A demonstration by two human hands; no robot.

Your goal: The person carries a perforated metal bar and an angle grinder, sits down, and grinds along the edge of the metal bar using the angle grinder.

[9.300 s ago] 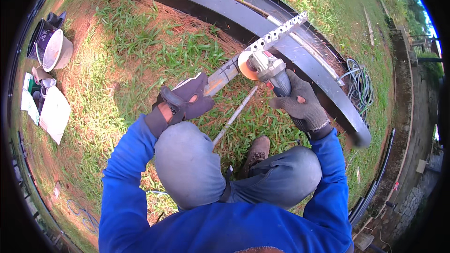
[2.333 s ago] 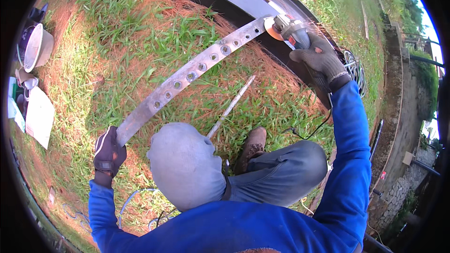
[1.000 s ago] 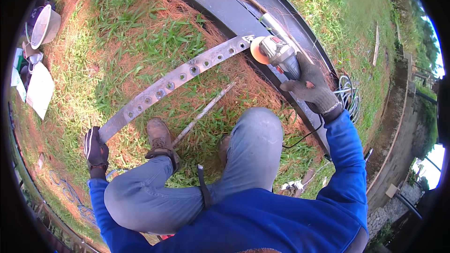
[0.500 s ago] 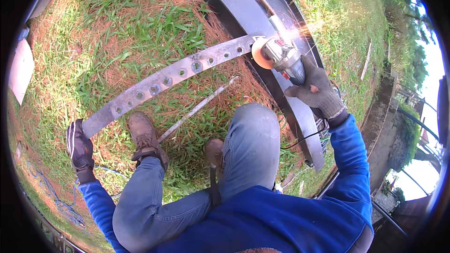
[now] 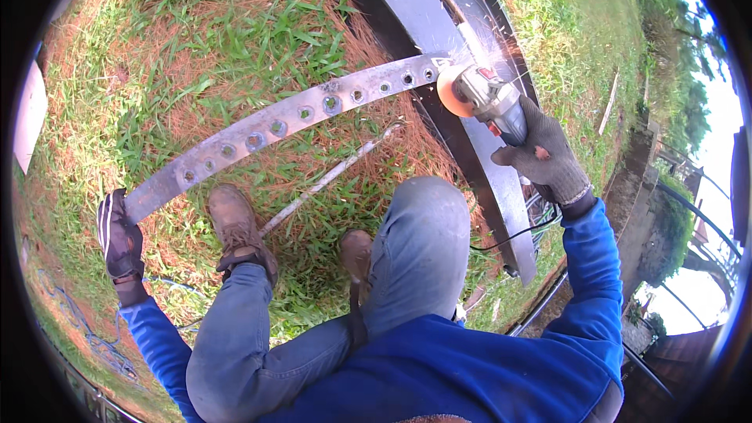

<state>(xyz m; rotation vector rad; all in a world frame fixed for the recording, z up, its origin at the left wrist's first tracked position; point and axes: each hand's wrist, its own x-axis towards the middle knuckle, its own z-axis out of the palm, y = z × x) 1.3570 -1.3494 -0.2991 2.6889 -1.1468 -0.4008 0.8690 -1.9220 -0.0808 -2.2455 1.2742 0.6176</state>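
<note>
A flat metal bar (image 5: 291, 120) pierced by a row of holes stretches over the grass, its long axis running from lower left to upper right, the far end lying over a dark steel beam (image 5: 504, 188). At that end, an angle grinder (image 5: 487, 102) points up and to the left, its body slanting back toward lower right, the orange disc (image 5: 452, 92) beside the bar's end; sparks scatter beyond it. The gloved right hand (image 5: 550, 155) has its fingers wrapped around the grinder's body, fingertips partly hidden. The gloved left hand (image 5: 120, 239) grips the bar's near end, fingers closed around it, tips out of sight. Below the bar, a thin pole (image 5: 333, 176) slants near a brown boot (image 5: 233, 215).
</note>
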